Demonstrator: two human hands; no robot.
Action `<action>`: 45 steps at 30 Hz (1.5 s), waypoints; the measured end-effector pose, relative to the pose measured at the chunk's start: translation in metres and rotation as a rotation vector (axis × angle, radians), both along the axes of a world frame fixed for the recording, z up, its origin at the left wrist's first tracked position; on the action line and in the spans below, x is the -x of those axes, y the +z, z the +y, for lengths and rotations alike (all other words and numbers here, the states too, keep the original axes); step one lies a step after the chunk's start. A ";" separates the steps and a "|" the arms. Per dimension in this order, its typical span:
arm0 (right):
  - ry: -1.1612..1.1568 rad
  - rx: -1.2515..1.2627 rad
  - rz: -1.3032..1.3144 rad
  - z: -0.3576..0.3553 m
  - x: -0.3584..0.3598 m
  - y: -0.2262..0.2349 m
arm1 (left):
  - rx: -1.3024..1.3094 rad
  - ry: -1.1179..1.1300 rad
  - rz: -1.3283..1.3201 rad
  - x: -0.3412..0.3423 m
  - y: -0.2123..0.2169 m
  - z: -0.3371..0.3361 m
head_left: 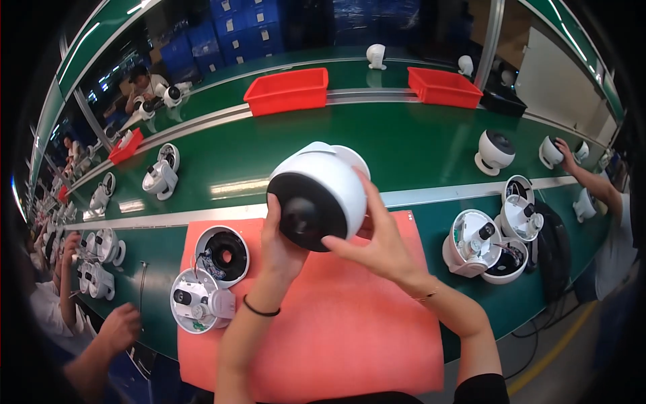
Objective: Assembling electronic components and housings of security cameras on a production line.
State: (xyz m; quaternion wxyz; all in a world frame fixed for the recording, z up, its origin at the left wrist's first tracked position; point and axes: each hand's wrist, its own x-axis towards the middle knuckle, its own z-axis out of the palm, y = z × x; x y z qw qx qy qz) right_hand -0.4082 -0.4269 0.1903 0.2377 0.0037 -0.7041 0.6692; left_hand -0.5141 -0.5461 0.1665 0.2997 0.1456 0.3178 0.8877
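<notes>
Holding a white dome camera (321,195) above the salmon-pink mat (336,330), we are gripping it from both sides. Going from the left, an opened camera base (198,301) and a black-lined housing ring (223,255) are lying on the mat. Our left hand (279,246) is clamped on the dome's dark face; our right hand (377,246) is clamped on its right side.
</notes>
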 end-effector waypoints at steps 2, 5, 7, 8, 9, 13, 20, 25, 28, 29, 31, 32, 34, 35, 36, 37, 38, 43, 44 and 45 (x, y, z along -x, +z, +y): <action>-0.072 -0.125 0.087 -0.001 0.009 -0.008 | 0.022 0.223 0.006 0.001 -0.006 0.021; -0.121 -0.184 0.106 -0.001 0.017 -0.010 | -0.014 0.283 0.032 0.009 -0.010 0.029; -0.128 -0.046 0.114 0.003 0.030 -0.020 | 0.019 0.228 0.111 0.026 -0.016 0.035; -0.134 0.097 0.107 0.006 0.038 -0.028 | 0.153 0.147 0.142 0.035 -0.009 0.036; -0.122 0.165 0.021 0.013 0.046 -0.028 | 0.265 0.084 0.120 0.035 0.000 0.035; 0.041 0.753 -0.174 0.047 0.081 -0.040 | 0.346 0.047 0.043 0.020 -0.009 0.007; -0.134 0.999 0.042 0.133 0.128 -0.084 | 0.736 0.933 1.056 -0.064 0.006 -0.138; -0.309 0.835 -0.259 0.076 0.144 -0.114 | 0.486 1.206 0.083 -0.089 -0.023 -0.220; -0.115 -0.412 0.178 -0.036 0.111 -0.077 | 0.544 1.137 -0.044 -0.109 -0.051 -0.217; -0.050 -0.823 0.343 -0.050 0.115 -0.078 | 0.548 1.139 -0.056 -0.114 -0.051 -0.209; 0.005 -1.247 0.499 -0.065 0.122 -0.073 | 0.482 0.904 -0.144 -0.121 -0.043 -0.181; 0.031 -1.293 0.580 -0.074 0.128 -0.071 | 0.478 0.899 -0.140 -0.124 -0.041 -0.169; 0.071 -1.341 0.669 -0.079 0.140 -0.073 | 0.457 0.847 -0.057 -0.129 -0.042 -0.158; 0.074 -1.324 0.670 -0.079 0.147 -0.077 | 0.456 0.851 -0.064 -0.129 -0.044 -0.158; 0.074 -1.308 0.670 -0.078 0.149 -0.078 | 0.465 0.817 -0.009 -0.126 -0.047 -0.158; 0.051 -1.333 0.710 -0.074 0.147 -0.080 | 0.472 0.779 0.048 -0.122 -0.049 -0.158; 0.050 -1.339 0.706 -0.069 0.140 -0.079 | 0.468 0.774 0.045 -0.114 -0.055 -0.158; 0.163 -1.338 0.629 -0.060 0.078 -0.058 | 0.575 0.870 0.215 -0.070 -0.044 -0.173; 0.201 -1.378 0.544 -0.058 0.066 -0.054 | 0.562 0.816 0.226 -0.060 -0.040 -0.175; 0.233 -1.382 0.530 -0.058 0.057 -0.056 | 0.554 0.770 0.236 -0.052 -0.037 -0.178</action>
